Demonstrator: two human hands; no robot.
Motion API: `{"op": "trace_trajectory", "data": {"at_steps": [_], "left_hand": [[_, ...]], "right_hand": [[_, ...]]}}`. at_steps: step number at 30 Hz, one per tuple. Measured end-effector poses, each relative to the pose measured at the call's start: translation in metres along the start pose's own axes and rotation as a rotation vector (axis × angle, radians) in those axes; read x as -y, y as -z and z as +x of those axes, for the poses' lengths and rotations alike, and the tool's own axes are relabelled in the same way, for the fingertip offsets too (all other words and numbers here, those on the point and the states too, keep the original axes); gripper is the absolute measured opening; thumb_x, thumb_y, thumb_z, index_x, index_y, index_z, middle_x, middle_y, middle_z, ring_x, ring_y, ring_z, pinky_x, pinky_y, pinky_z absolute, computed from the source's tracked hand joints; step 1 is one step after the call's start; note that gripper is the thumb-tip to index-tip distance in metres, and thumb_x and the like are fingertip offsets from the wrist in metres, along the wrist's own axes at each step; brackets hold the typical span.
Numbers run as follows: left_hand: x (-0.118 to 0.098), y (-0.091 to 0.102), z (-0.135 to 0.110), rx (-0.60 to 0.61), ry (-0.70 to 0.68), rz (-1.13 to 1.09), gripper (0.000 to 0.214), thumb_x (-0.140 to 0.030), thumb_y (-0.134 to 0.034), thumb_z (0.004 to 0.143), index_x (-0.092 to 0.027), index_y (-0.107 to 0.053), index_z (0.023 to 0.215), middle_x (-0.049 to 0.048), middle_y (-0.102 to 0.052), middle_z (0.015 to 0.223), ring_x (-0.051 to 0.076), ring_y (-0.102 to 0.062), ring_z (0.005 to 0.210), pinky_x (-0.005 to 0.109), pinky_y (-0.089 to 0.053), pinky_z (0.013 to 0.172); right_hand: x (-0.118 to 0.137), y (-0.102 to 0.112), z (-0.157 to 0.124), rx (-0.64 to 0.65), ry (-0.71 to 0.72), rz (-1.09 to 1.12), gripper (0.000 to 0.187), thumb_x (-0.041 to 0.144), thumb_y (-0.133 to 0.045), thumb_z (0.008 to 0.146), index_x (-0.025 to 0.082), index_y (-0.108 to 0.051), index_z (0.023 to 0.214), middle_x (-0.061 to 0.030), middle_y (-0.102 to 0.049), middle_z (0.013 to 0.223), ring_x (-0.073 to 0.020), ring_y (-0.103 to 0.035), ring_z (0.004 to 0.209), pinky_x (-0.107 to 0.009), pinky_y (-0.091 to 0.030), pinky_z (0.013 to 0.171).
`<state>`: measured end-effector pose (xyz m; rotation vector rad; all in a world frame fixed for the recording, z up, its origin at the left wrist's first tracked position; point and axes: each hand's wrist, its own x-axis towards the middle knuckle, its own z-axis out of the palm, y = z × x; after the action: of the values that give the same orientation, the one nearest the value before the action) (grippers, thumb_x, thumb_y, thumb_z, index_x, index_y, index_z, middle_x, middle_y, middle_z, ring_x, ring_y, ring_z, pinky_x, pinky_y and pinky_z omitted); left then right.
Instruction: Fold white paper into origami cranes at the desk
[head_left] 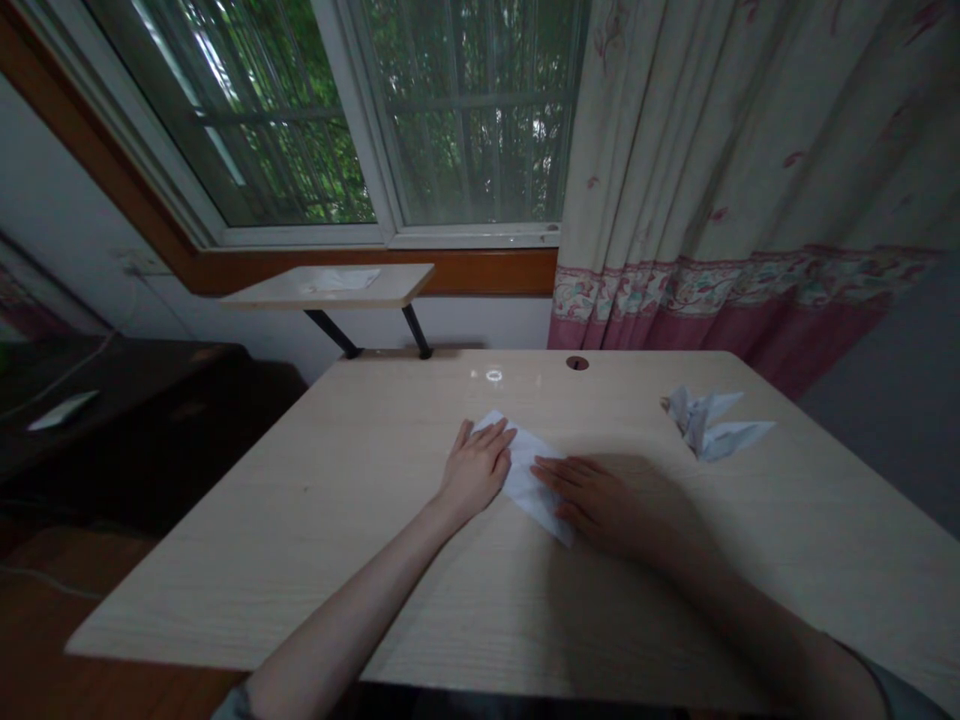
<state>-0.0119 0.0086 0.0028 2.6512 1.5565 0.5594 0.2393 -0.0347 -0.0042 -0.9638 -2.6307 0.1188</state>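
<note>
A folded sheet of white paper point(526, 478) lies flat on the pale wooden desk point(360, 480), near its middle. Across the paper's upper left part rests my left hand point(478, 462), its fingers stretched out and the thumb apart. My right hand point(600, 500) lies on the paper's right side, fingers extended and pointing left. Both palms face down, and parts of the sheet are hidden under them. Farther right on the desk stands a folded paper crane point(709, 422), touched by neither hand.
A small raised shelf point(390, 285) on black legs stands at the desk's back left, with white paper point(345, 279) on it. A round cable hole point(577, 364) is near the back edge. A curtain point(675, 280) hangs behind. At far left, a phone-like object point(64, 411) lies on a dark surface.
</note>
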Motion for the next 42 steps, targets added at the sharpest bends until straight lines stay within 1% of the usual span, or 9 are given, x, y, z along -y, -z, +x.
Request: {"op": "trace_trajectory", "data": {"at_steps": [4,10,17,22,25,29,35,38,42], "left_hand": [[-0.003,0.005,-0.001,-0.052,-0.059,0.038,0.035,-0.033,-0.047,0.102,-0.02,-0.065,0.128,0.0082,-0.063,0.139,0.025,-0.061,0.126,0.053,-0.022,0.124],[-0.009,0.01,-0.003,-0.117,-0.151,0.024,0.028,-0.031,-0.049,0.101,-0.018,-0.07,0.116,0.006,-0.073,0.121,0.022,-0.071,0.107,0.047,-0.035,0.12],[-0.015,0.008,-0.006,-0.17,-0.226,0.055,0.034,-0.028,-0.052,0.1,-0.022,-0.062,0.132,0.0032,-0.078,0.109,0.019,-0.074,0.096,0.04,-0.05,0.107],[-0.015,0.004,-0.008,-0.216,-0.24,0.076,0.032,-0.031,-0.051,0.101,-0.024,-0.064,0.129,0.0023,-0.079,0.099,0.018,-0.074,0.086,0.035,-0.057,0.093],[-0.017,0.003,-0.008,-0.18,-0.235,0.071,0.03,-0.033,-0.053,0.101,-0.024,-0.065,0.127,0.0026,-0.078,0.099,0.019,-0.072,0.086,0.036,-0.057,0.089],[-0.021,0.003,-0.005,-0.098,-0.229,0.059,0.026,-0.035,-0.057,0.099,-0.023,-0.068,0.12,0.0057,-0.074,0.107,0.024,-0.068,0.097,0.042,-0.055,0.089],[-0.019,-0.006,-0.005,-0.034,-0.256,-0.031,0.031,-0.033,-0.052,0.101,-0.02,-0.064,0.127,0.0094,-0.062,0.137,0.025,-0.058,0.125,0.044,-0.045,0.111],[-0.018,-0.011,-0.006,0.048,-0.285,-0.069,0.038,-0.03,-0.043,0.104,-0.017,-0.054,0.139,0.0108,-0.052,0.15,0.023,-0.048,0.14,0.042,-0.041,0.116],[-0.019,-0.012,-0.007,0.112,-0.249,-0.099,0.044,-0.03,-0.041,0.105,-0.017,-0.046,0.147,0.01,-0.046,0.154,0.021,-0.042,0.144,0.041,-0.037,0.12]], "right_hand": [[0.0,-0.001,0.0,-0.012,-0.082,-0.071,0.047,0.031,-0.04,0.104,0.025,-0.042,0.152,-0.0061,-0.056,0.147,-0.0223,-0.055,0.131,-0.047,-0.041,0.115],[-0.003,-0.005,-0.002,-0.014,-0.179,-0.162,0.046,0.03,-0.039,0.104,0.023,-0.045,0.149,-0.0087,-0.056,0.146,-0.0254,-0.052,0.134,-0.053,-0.037,0.117],[-0.003,-0.011,-0.002,-0.047,-0.25,-0.215,0.043,0.027,-0.037,0.104,0.018,-0.054,0.142,-0.0131,-0.06,0.142,-0.028,-0.057,0.129,-0.055,-0.041,0.112],[-0.007,-0.014,-0.001,-0.107,-0.233,-0.2,0.042,0.023,-0.034,0.103,0.019,-0.06,0.136,-0.0123,-0.065,0.135,-0.0263,-0.061,0.124,-0.054,-0.043,0.111],[-0.01,-0.016,0.0,-0.143,-0.218,-0.17,0.04,0.024,-0.037,0.103,0.022,-0.061,0.136,-0.0107,-0.067,0.132,-0.0255,-0.062,0.121,-0.051,-0.046,0.109],[-0.012,-0.018,0.001,-0.182,-0.238,-0.14,0.039,0.024,-0.039,0.102,0.018,-0.062,0.133,-0.0129,-0.068,0.129,-0.0268,-0.062,0.119,-0.051,-0.05,0.105],[-0.015,-0.026,0.001,-0.208,-0.241,-0.109,0.043,0.025,-0.04,0.1,0.018,-0.056,0.14,-0.0137,-0.062,0.138,-0.0273,-0.056,0.129,-0.053,-0.046,0.109],[-0.016,-0.029,0.001,-0.159,-0.23,-0.132,0.047,0.023,-0.036,0.101,0.014,-0.051,0.144,-0.0153,-0.054,0.147,-0.0267,-0.05,0.137,-0.054,-0.041,0.114],[-0.015,-0.03,0.001,-0.08,-0.212,-0.135,0.051,0.024,-0.034,0.101,0.014,-0.044,0.15,-0.0148,-0.047,0.153,-0.0245,-0.042,0.143,-0.051,-0.038,0.117]]}}
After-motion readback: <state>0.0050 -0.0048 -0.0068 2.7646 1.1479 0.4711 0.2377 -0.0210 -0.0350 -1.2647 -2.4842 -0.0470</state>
